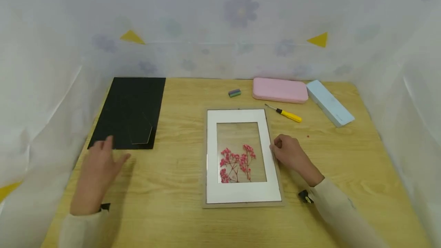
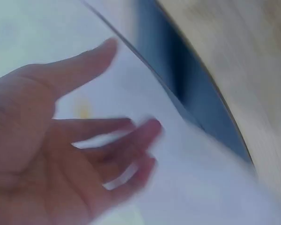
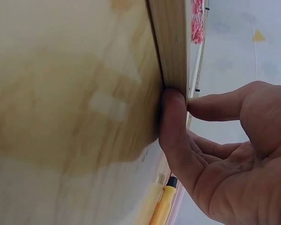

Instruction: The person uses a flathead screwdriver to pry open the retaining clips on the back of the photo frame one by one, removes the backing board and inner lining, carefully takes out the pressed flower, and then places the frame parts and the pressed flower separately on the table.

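A picture frame [image 1: 244, 193] with a white mat lies on the table, its pale wooden edge showing in the right wrist view. Pink dried flowers [image 1: 244, 160] sit in the lower part of the mat's window. My right hand [image 1: 292, 155] pinches the frame's right edge between thumb and forefinger. At the left, a black backing board [image 1: 129, 102] with a stand flap [image 1: 141, 133] lies flat. Just over its near edge my left hand [image 1: 96, 169] hovers, fingers loosely spread and holding nothing. The left wrist view is blurred.
A yellow-handled screwdriver [image 1: 291, 116] lies right of the frame's top corner. Behind it are a pink case [image 1: 280, 90] and a pale blue box [image 1: 330, 103]. A small green and grey piece [image 1: 234, 93] lies further left. Whitish floral sheeting [image 1: 206, 22] encloses the table.
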`<state>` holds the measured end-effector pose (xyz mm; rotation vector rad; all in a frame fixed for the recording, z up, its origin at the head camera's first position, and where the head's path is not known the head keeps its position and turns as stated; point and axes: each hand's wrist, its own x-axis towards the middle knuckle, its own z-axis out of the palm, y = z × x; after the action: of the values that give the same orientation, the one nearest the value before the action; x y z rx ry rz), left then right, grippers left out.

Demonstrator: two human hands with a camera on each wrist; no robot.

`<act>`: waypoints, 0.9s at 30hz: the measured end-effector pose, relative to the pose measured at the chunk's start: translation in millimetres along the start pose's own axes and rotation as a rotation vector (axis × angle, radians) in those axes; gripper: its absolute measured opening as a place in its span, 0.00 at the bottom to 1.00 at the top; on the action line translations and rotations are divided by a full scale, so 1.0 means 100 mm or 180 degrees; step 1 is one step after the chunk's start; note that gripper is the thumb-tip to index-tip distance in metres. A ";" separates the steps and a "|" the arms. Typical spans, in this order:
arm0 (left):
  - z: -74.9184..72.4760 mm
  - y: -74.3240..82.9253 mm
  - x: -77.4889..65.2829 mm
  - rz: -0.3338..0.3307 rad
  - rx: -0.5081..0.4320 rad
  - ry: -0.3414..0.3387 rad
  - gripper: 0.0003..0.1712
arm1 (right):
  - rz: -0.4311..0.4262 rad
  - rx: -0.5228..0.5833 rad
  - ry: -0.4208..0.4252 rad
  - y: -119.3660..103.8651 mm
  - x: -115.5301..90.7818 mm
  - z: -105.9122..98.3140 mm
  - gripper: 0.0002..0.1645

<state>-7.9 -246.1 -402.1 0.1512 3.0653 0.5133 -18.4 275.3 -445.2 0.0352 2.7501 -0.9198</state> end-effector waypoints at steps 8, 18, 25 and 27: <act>0.74 1.24 -0.39 0.1303 -0.0572 -0.0908 0.73 | 0.0077 -0.0057 -0.0039 -0.01 0.13 -0.04 0.15; 0.99 1.36 -0.41 0.1442 -0.0296 -0.1199 0.76 | 0.0030 -0.0343 0.0028 -0.21 -0.03 0.05 0.19; 0.99 1.39 -0.46 0.1343 -0.0275 -0.1190 0.73 | -0.0463 -0.1087 -0.0185 -0.50 -0.50 0.19 0.16; 1.00 1.40 -0.46 0.1342 -0.0254 -0.1171 0.73 | -0.0543 -0.1124 -0.0389 -0.50 -0.56 0.22 0.16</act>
<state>55.1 -87.1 -450.0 0.8023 2.6462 0.5468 36.0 224.9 -419.7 -0.3104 2.7875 -0.4428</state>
